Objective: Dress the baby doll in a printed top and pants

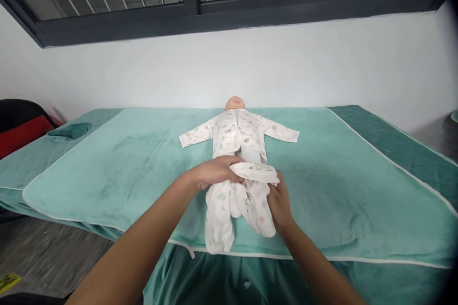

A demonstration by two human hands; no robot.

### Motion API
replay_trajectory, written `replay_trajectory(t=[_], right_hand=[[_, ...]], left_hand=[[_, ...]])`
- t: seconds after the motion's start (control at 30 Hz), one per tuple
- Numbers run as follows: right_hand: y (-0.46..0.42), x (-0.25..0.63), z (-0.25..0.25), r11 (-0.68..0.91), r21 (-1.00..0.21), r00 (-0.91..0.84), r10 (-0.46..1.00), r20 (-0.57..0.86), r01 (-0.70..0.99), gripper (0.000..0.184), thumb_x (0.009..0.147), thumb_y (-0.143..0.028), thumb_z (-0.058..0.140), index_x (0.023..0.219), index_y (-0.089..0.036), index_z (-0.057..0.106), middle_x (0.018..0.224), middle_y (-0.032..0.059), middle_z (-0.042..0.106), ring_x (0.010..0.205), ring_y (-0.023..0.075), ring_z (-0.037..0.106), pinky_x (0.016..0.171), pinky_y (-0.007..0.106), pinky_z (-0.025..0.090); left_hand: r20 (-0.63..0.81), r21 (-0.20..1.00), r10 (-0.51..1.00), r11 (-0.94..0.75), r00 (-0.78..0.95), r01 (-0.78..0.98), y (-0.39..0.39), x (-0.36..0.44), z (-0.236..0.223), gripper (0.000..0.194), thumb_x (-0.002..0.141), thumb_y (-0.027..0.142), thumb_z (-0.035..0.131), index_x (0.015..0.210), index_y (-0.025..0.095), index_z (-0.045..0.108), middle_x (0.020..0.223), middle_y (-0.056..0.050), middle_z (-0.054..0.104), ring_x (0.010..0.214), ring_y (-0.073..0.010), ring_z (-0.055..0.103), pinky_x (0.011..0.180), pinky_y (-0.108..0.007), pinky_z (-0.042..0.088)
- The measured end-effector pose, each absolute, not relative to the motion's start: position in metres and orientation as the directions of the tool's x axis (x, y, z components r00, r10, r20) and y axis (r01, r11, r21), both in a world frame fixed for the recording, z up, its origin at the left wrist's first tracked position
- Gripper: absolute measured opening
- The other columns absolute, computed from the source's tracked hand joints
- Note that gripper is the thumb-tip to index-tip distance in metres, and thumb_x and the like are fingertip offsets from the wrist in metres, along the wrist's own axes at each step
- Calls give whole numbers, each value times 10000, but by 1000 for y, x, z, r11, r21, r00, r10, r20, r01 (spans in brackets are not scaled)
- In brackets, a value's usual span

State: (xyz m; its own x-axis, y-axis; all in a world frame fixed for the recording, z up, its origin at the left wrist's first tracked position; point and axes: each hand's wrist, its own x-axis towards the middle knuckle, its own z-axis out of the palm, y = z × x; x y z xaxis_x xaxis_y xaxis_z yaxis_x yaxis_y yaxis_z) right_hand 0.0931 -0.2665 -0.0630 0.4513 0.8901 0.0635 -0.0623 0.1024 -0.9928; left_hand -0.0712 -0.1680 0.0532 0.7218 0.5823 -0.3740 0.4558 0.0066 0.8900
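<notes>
A baby doll (pixel 235 103) lies on its back with its head toward the wall. It wears a white printed baby top (pixel 229 131) with both sleeves spread out. White printed baby pants (pixel 220 214) lie over its lower legs, the footed ends toward me. My left hand (pixel 218 171) is closed on the left side of the waistband, thumb and fingers around the cloth. At the waistband's right side, my right hand (pixel 281 200) grips the fabric, its fingertips partly hidden behind it. Between top and pants, a pale stretch of the doll's body or legs shows.
A light green plush cover (pixel 143 171) with white piping spreads over the bed. Behind it rises a white wall (pixel 143 71) under a dark-framed barred window (pixel 193 9). A red and black object (pixel 25 128) stands at the far left. The bed's front edge lies close to me.
</notes>
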Motion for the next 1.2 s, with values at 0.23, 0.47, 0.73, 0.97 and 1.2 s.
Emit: replay_trajectory(t=[0.23, 0.47, 0.73, 0.97, 1.2], right_hand=[[-243, 96, -61, 92, -995, 536, 839, 92, 27, 183, 885, -370, 519, 1004, -232, 527, 1038, 41, 603, 964, 215, 561, 829, 333, 451], [-209, 117, -52, 88, -976, 502, 846, 180, 201, 183, 868, -400, 520, 948, -236, 505, 952, 14, 612, 899, 213, 555, 778, 325, 430], [-220, 134, -33, 264, -897, 178, 923, 342, 353, 281, 859, -362, 610, 1113, -244, 600, 1134, 50, 628, 1026, 230, 561, 897, 357, 434], [-199, 107, 28, 244, -874, -173, 967, 187, 421, 305, 825, -490, 686, 1028, -261, 690, 1028, 21, 706, 960, 250, 614, 832, 367, 445], [-183, 107, 38, 23, -989, -121, 993, 5, 149, 257, 783, -420, 689, 915, -199, 696, 847, 5, 689, 769, 192, 611, 651, 286, 453]], left_hand=[[57, 867, 833, -314, 551, 386, -147, -43, 48, 180, 727, 173, 547, 856, 191, 670, 931, -18, 703, 893, -206, 638, 761, -287, 464], [244, 861, 872, -396, 424, 319, -138, -40, 31, 197, 766, 167, 537, 903, 191, 676, 972, -20, 698, 980, -203, 620, 895, -295, 437], [-127, 966, 730, -62, 671, 251, -130, -93, 39, 338, 766, 410, 747, 1010, 183, 690, 1043, -46, 661, 992, -202, 597, 843, -295, 433], [-16, 982, 813, 121, 582, -142, -136, -80, 34, 315, 727, 350, 806, 939, 186, 642, 876, -6, 638, 770, -129, 597, 721, -257, 455], [3, 1000, 793, -22, 610, 23, -147, -86, 40, 370, 750, 401, 785, 1017, 187, 642, 991, -21, 650, 876, -157, 598, 753, -252, 439]])
